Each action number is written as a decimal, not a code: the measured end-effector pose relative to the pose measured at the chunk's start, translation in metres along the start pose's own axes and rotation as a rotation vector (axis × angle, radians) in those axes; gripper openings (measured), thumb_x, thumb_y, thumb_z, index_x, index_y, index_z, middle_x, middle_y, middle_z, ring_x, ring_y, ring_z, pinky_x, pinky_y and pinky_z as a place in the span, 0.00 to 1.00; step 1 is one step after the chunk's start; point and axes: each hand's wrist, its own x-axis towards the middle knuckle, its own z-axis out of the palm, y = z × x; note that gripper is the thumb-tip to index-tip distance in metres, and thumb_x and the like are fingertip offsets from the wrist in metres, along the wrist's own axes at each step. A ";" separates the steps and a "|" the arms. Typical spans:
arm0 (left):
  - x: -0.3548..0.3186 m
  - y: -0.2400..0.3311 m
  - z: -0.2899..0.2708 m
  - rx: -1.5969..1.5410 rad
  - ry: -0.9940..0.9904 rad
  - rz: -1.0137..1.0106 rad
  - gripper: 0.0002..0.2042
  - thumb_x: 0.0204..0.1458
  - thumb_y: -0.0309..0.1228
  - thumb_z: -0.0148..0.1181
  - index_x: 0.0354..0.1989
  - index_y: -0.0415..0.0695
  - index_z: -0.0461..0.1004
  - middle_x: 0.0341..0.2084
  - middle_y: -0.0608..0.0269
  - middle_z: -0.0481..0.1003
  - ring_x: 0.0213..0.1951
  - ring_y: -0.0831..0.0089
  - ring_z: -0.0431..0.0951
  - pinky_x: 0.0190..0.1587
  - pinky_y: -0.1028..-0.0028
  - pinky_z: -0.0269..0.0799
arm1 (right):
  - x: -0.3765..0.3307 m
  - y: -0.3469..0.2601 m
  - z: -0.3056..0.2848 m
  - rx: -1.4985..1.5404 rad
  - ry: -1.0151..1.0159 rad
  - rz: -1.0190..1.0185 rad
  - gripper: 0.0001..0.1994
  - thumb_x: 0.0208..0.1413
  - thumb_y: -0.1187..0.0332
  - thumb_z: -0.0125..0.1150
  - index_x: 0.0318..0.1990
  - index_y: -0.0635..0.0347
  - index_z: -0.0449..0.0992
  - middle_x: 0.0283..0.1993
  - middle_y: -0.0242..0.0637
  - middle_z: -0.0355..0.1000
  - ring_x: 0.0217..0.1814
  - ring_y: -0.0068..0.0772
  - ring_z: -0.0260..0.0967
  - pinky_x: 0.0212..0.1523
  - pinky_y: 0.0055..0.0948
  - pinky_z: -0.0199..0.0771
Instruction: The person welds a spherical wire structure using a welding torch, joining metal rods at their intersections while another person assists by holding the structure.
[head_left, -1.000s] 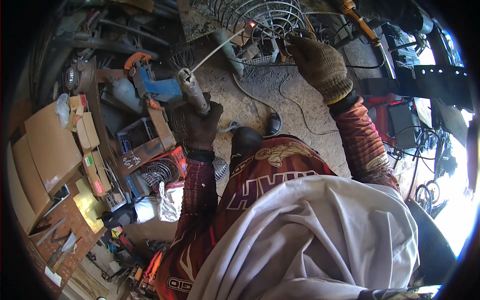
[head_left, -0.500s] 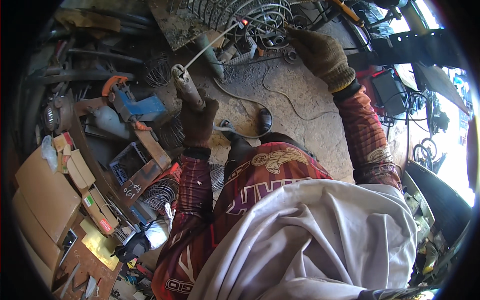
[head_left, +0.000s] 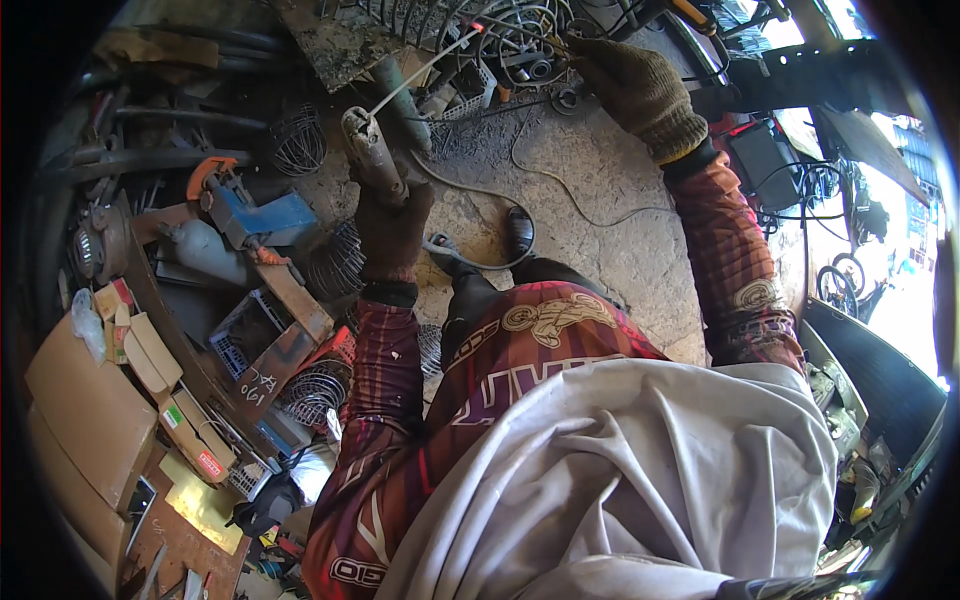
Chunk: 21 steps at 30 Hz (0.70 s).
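Left gloved hand (head_left: pixel 392 225) wrapped tight on grey rod holder (head_left: pixel 372 155), now lifted higher. Thin rod's red tip (head_left: pixel 478 27) touching round wire cage (head_left: pixel 470 25); right gloved hand (head_left: pixel 635 90) gripping beside it.

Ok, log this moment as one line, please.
left hand: gripping welding holder, rod tip glowing at wire frame | right hand: gloved, on the frame | floor: concrete, cables
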 end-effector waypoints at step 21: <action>0.006 -0.005 0.008 0.037 0.003 0.027 0.20 0.52 0.34 0.67 0.50 0.36 0.71 0.36 0.64 0.74 0.36 0.76 0.74 0.41 0.72 0.73 | -0.005 0.033 0.008 0.059 0.043 -0.062 0.16 0.60 0.65 0.59 0.51 0.64 0.77 0.48 0.46 0.77 0.51 0.42 0.76 0.51 0.36 0.76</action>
